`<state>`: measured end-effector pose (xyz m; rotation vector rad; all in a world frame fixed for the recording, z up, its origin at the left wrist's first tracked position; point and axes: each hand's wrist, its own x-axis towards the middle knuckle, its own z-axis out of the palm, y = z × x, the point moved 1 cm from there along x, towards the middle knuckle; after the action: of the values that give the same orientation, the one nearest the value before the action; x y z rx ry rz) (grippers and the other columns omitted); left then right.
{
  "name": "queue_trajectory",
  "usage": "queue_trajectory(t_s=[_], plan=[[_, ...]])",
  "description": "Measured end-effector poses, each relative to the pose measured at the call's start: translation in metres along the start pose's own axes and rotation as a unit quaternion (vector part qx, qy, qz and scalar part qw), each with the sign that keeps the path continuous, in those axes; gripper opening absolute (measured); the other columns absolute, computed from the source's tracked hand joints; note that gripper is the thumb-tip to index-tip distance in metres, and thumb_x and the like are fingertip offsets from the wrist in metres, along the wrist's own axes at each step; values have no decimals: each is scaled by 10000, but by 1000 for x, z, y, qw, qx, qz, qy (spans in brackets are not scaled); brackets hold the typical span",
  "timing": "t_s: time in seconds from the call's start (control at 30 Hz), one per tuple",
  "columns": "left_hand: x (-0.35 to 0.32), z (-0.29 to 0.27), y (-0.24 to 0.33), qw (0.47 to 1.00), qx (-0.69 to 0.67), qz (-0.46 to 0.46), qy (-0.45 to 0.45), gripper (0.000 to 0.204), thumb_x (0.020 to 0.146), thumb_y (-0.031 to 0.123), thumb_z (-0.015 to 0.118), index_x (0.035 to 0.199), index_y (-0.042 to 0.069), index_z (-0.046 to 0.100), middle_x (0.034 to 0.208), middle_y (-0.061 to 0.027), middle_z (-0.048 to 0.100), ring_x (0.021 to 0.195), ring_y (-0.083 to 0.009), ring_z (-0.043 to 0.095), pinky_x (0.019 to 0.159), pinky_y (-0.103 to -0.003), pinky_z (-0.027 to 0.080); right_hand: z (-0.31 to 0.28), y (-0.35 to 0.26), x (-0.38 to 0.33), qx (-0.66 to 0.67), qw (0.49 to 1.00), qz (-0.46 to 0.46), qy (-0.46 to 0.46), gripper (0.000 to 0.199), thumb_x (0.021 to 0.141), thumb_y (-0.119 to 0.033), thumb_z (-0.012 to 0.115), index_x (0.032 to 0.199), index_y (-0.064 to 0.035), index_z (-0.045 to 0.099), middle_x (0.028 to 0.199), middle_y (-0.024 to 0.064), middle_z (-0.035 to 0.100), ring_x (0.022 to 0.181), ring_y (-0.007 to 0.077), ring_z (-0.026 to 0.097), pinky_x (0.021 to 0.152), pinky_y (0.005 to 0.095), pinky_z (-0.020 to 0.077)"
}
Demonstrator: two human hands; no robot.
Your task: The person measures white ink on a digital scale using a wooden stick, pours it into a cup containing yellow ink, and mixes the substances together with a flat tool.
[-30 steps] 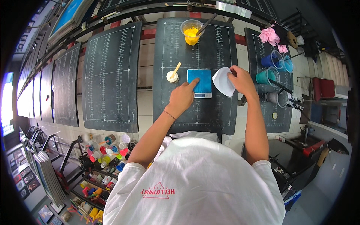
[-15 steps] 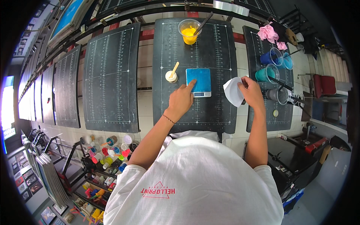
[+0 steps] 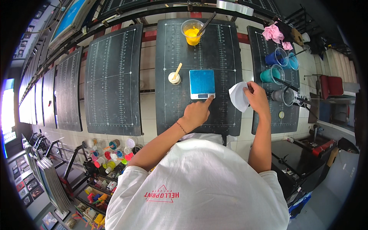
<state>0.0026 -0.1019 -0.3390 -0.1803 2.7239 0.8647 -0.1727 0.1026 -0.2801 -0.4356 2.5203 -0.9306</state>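
A digital scale (image 3: 202, 83) with a blue platform and white front strip lies on the black ruled board (image 3: 176, 111) before me. My left hand (image 3: 196, 114) has its index finger stretched onto the right end of the scale's front strip, the other fingers curled, holding nothing. Between the thumb and fingers of my right hand (image 3: 257, 97) is a curved piece of white paper (image 3: 239, 96), held above the board's right edge. Left of the scale stands a small white jar (image 3: 174, 78) with a wooden stick (image 3: 178, 69) in it.
A clear cup of yellow ink (image 3: 192, 34) with a dark spatula stands at the board's far end. On the right board are blue (image 3: 276, 58), teal (image 3: 271, 74) and grey (image 3: 283, 96) cups and pink crumpled cloth (image 3: 273, 33). Several ink containers (image 3: 115, 153) sit lower left.
My left index finger has moved from the scale's blue platform down to the right end of its front strip. My right hand still holds the paper, nearly in place.
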Motion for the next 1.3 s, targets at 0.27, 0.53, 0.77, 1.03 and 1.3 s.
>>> queue_trajectory(t_s=[0.27,0.53,0.77,1.03,1.3], plan=[[6,16,6,998,59,14,-18,710,886,192,648,1545,99,400,727,-159,701,676,-357,716,586,-469,578,1,1,-7,5,1000,1,-5,268,927,-196,645,1070,28,667,888,168,713,787,278,684,751,377,517],[9,17,8,992,118,-5,-35,733,891,200,657,1569,124,386,766,-131,713,676,-294,722,578,-418,575,2,1,-8,10,1000,9,-7,268,921,-202,650,1066,22,671,878,169,711,785,282,684,749,378,516],[12,20,10,971,233,-11,-57,797,885,146,646,1611,200,320,788,-93,704,703,-258,717,610,-377,564,5,0,-7,9,1000,6,-7,256,908,-195,647,1061,9,677,866,159,705,768,277,672,735,374,506],[-9,2,7,994,102,7,-29,634,889,204,645,1497,158,472,826,-159,717,706,-324,723,630,-463,578,-2,2,-8,5,1000,-4,12,257,914,-201,642,1059,8,676,880,165,710,794,279,685,751,378,509],[-44,-98,5,994,-47,42,93,263,912,117,578,1163,50,617,845,-171,695,754,-384,688,675,-460,543,2,2,6,-30,999,-24,1,282,903,-225,642,1074,-5,683,939,196,721,871,365,699,786,414,520]])
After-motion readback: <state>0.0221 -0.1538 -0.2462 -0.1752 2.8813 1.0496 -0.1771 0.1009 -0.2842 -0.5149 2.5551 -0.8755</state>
